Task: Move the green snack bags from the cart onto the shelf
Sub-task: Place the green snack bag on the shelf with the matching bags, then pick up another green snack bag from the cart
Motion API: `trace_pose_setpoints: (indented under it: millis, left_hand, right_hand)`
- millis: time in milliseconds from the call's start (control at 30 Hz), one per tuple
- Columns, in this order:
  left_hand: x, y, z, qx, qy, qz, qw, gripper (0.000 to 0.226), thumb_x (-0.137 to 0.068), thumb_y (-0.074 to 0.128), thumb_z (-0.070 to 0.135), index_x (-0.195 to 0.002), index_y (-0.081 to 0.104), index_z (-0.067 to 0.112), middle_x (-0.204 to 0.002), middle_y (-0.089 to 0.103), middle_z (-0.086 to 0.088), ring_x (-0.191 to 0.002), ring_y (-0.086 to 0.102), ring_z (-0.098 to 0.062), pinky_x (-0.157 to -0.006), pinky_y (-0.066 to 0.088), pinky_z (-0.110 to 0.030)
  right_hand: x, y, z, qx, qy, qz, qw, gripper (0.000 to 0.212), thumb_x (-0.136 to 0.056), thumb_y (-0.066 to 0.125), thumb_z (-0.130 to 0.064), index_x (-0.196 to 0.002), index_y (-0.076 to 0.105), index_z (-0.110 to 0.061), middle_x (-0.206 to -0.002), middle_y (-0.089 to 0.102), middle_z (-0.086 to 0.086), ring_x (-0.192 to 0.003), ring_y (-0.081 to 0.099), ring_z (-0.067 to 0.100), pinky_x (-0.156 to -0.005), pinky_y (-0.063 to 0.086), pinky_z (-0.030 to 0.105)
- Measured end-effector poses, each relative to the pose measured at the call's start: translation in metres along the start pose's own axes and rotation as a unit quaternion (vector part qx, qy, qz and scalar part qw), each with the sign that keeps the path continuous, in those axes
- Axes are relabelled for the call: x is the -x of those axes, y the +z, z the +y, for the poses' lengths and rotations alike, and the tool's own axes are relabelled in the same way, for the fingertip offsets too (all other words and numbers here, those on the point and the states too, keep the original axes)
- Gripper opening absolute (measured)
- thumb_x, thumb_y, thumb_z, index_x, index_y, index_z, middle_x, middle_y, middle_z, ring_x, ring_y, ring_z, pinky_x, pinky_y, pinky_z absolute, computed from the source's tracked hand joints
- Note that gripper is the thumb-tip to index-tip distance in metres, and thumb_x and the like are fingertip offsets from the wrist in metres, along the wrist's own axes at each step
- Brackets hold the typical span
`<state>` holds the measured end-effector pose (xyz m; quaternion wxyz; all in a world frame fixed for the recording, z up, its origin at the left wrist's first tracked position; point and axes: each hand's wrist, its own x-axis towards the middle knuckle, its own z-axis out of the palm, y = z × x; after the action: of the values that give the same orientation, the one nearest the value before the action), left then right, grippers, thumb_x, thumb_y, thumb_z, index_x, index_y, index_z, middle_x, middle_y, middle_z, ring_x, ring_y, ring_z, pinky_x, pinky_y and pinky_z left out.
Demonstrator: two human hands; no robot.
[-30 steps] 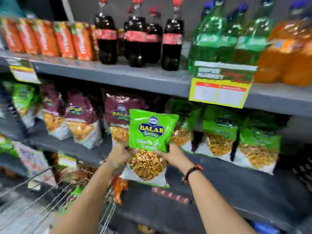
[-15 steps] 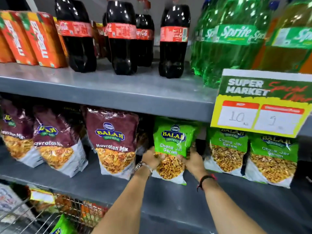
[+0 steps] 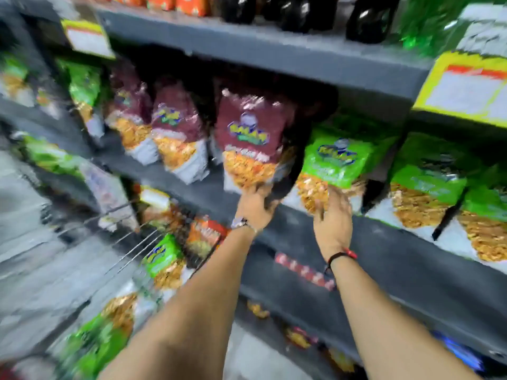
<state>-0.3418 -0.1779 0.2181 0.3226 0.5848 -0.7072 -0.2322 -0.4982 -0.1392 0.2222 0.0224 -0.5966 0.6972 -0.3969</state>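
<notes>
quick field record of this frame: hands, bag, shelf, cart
left hand: at the foot of the maroon bag, fingers spread; grip unclear from blur
right hand: against the lower front of the green bag, fingers open
green bag: upright on the middle shelf, beside the maroon bag
cart: lower left, more green bags inside
</notes>
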Motion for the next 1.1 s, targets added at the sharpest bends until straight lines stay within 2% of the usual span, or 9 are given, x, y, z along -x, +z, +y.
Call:
trace_pose_setpoints:
  millis: [167,333,500,700,800,867,933,1000,1100]
  left_hand:
    - [0.083,-0.066,-0.089,-0.032,-0.111,0.151,0.982,0.046,-0.062,0.057,0.014,-0.106,0.063,0.005,-0.105,0.068,-0.023,-0.096,0.064,-0.038,-0.085,0.047,-0.035]
    - [0.156,-0.127,-0.182,-0.063,-0.295,0.163,0.939,0.056,-0.076,0.050,0.036,-0.126,0.047,0.012,-0.132,0.053,-0.017,-0.121,0.046,-0.034,-0.101,0.035,-0.041]
    - [0.197,-0.147,-0.278,-0.039,-0.439,0.142,0.886,0.071,-0.067,0.041,0.045,-0.129,0.042,0.010,-0.132,0.051,-0.020,-0.121,0.045,-0.036,-0.101,0.037,-0.043]
    - [0.223,-0.112,-0.365,0.089,-0.600,0.106,0.788,0.051,-0.080,0.059,0.035,-0.121,0.048,0.005,-0.124,0.056,-0.027,-0.116,0.051,-0.039,-0.097,0.044,-0.042]
    - [0.237,-0.065,-0.399,0.211,-0.658,0.080,0.719,0.060,-0.076,0.059,0.043,-0.122,0.050,0.006,-0.128,0.055,-0.025,-0.118,0.051,-0.037,-0.099,0.044,-0.039]
    - [0.244,-0.037,-0.413,0.305,-0.669,0.137,0.664,0.085,-0.051,0.064,0.058,-0.119,0.054,0.008,-0.128,0.057,-0.021,-0.118,0.053,-0.033,-0.103,0.043,-0.042]
    - [0.245,-0.017,-0.430,0.400,-0.669,0.187,0.597,0.083,-0.051,0.072,0.047,-0.117,0.054,0.001,-0.130,0.054,-0.022,-0.120,0.051,-0.032,-0.106,0.039,-0.043]
    - [0.239,-0.021,-0.434,0.469,-0.659,0.201,0.553,0.060,-0.071,0.067,0.021,-0.121,0.048,-0.006,-0.135,0.046,-0.027,-0.125,0.046,-0.033,-0.105,0.036,-0.035]
    - [0.235,-0.005,-0.452,0.505,-0.680,0.206,0.490,0.061,-0.072,0.070,0.031,-0.122,0.050,0.002,-0.135,0.049,-0.021,-0.124,0.045,-0.038,-0.105,0.039,-0.042]
  right_hand:
    - [0.052,0.051,-0.064,-0.057,-0.093,-0.122,0.987,0.040,-0.092,0.035,-0.023,-0.127,0.044,-0.007,-0.135,0.050,0.015,-0.124,0.045,0.032,-0.104,0.033,0.037]
    - [0.098,0.123,-0.130,-0.078,-0.160,-0.258,0.950,0.045,-0.091,0.042,-0.020,-0.133,0.038,-0.007,-0.140,0.045,0.017,-0.130,0.041,0.030,-0.111,0.030,0.041]
    - [0.128,0.217,-0.180,-0.032,-0.232,-0.408,0.882,0.046,-0.090,0.045,-0.019,-0.134,0.036,-0.009,-0.145,0.039,0.012,-0.133,0.037,0.025,-0.111,0.027,0.033]
    - [0.166,0.334,-0.212,0.071,-0.296,-0.546,0.780,0.051,-0.089,0.046,-0.015,-0.137,0.030,-0.009,-0.147,0.035,0.013,-0.135,0.032,0.024,-0.113,0.022,0.032]
    - [0.186,0.385,-0.206,0.103,-0.329,-0.590,0.730,0.046,-0.087,0.047,-0.015,-0.132,0.038,-0.005,-0.139,0.044,0.020,-0.130,0.039,0.030,-0.110,0.028,0.037]
    - [0.198,0.412,-0.198,0.128,-0.336,-0.607,0.709,0.044,-0.087,0.035,-0.029,-0.126,0.044,-0.012,-0.133,0.050,0.016,-0.126,0.042,0.030,-0.107,0.032,0.039]
    - [0.210,0.442,-0.190,0.144,-0.340,-0.631,0.682,0.064,-0.078,0.012,-0.042,-0.129,0.041,-0.018,-0.139,0.045,0.010,-0.130,0.038,0.026,-0.111,0.029,0.036]
    - [0.223,0.467,-0.189,0.184,-0.365,-0.659,0.631,0.053,-0.088,0.019,-0.037,-0.136,0.032,-0.018,-0.146,0.035,0.007,-0.134,0.031,0.022,-0.110,0.020,0.033]
    - [0.238,0.495,-0.192,0.202,-0.411,-0.664,0.591,0.050,-0.093,0.034,-0.029,-0.141,0.021,-0.019,-0.153,0.021,0.004,-0.141,0.018,0.021,-0.116,0.013,0.043]
